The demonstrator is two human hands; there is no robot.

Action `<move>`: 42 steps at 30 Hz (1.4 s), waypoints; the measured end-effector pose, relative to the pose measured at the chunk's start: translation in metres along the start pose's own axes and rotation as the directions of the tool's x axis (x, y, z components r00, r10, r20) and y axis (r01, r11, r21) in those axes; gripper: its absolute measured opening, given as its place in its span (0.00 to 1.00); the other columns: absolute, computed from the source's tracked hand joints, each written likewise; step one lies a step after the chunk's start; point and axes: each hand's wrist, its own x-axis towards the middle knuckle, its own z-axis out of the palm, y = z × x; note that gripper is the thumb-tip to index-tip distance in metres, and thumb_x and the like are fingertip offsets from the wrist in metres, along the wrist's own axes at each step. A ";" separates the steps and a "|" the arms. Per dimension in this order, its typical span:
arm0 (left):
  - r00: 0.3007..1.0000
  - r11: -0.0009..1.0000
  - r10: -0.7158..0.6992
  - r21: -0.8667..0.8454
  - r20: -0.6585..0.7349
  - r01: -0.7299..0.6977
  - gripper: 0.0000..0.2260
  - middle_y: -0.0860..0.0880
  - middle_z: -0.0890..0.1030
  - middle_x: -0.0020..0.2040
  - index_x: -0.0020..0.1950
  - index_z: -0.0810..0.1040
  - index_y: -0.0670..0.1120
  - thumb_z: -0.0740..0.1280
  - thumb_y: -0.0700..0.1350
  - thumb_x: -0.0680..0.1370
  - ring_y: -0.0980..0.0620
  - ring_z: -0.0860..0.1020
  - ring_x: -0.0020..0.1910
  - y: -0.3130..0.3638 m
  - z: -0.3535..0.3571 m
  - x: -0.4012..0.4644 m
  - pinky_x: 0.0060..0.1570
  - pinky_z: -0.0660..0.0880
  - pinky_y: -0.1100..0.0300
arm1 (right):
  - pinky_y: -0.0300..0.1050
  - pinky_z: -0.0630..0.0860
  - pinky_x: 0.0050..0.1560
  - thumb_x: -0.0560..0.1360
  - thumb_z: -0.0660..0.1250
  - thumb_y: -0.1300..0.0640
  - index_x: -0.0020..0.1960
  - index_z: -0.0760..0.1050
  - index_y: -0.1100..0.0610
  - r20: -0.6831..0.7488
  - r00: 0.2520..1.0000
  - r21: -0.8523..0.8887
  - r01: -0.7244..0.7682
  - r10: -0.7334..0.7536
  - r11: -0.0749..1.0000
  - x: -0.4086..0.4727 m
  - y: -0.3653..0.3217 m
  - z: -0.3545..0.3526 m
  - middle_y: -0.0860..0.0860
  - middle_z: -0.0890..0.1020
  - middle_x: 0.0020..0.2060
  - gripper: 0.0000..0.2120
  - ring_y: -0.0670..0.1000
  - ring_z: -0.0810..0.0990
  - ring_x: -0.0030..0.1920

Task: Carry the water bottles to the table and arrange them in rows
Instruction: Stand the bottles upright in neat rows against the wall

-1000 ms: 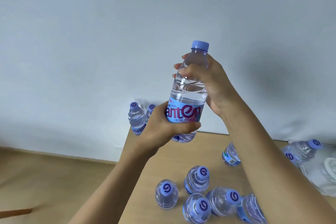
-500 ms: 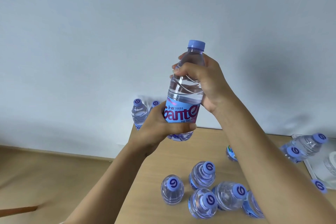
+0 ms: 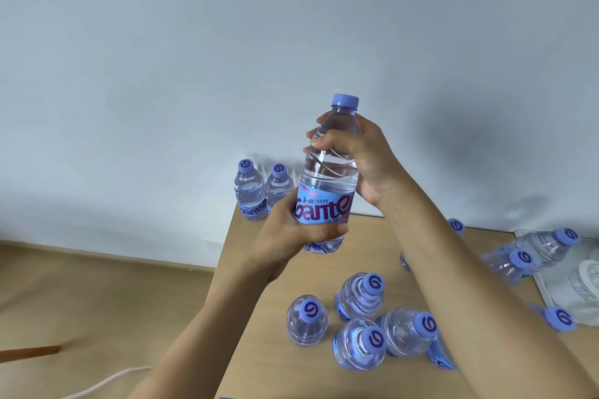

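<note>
The held water bottle (image 3: 329, 168) is clear, glossy plastic with a ribbed shoulder, a matt blue plastic cap (image 3: 345, 100) and a smooth printed film label (image 3: 322, 207); the surface (image 3: 382, 249) looks like pale matt wood laminate; the floor (image 3: 97, 295) reads as similar smooth wood; the far wall (image 3: 194, 58) is matt painted.

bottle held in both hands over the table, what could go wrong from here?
1. The held bottle hangs above the near cluster of upright bottles; a low or hasty set-down may topple them.
2. The two bottles at the far left corner stand near the table edge; a nudge might send them off.
3. The right hand grips high near the cap, the left hand low; letting go with either may tilt the bottle.
</note>
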 end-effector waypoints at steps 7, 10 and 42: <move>0.995 0.995 -0.095 -0.040 0.019 0.096 0.23 0.44 0.83 0.47 0.57 0.78 0.42 0.77 0.37 0.63 0.49 0.81 0.46 -0.042 -0.010 -0.003 0.47 0.79 0.58 | 0.48 0.79 0.45 0.61 0.73 0.63 0.41 0.77 0.54 -0.036 0.995 -0.043 -0.093 0.091 0.995 -0.006 0.043 -0.002 0.52 0.83 0.39 0.10 0.53 0.82 0.41; 0.992 0.992 -0.119 -0.027 0.048 0.120 0.23 0.43 0.82 0.48 0.58 0.77 0.40 0.77 0.37 0.65 0.47 0.80 0.48 -0.059 -0.014 -0.004 0.52 0.79 0.53 | 0.52 0.78 0.50 0.61 0.73 0.63 0.41 0.77 0.55 -0.056 0.990 -0.054 -0.133 0.130 0.990 -0.011 0.061 -0.003 0.52 0.83 0.39 0.10 0.55 0.81 0.43; 0.971 0.958 -0.236 0.161 -0.027 0.238 0.24 0.43 0.83 0.54 0.60 0.77 0.44 0.79 0.37 0.67 0.50 0.80 0.53 -0.117 -0.033 0.023 0.56 0.78 0.54 | 0.41 0.75 0.47 0.77 0.71 0.57 0.54 0.73 0.61 0.016 0.968 -0.329 -0.230 0.249 0.916 0.009 0.121 -0.028 0.49 0.81 0.42 0.11 0.46 0.81 0.42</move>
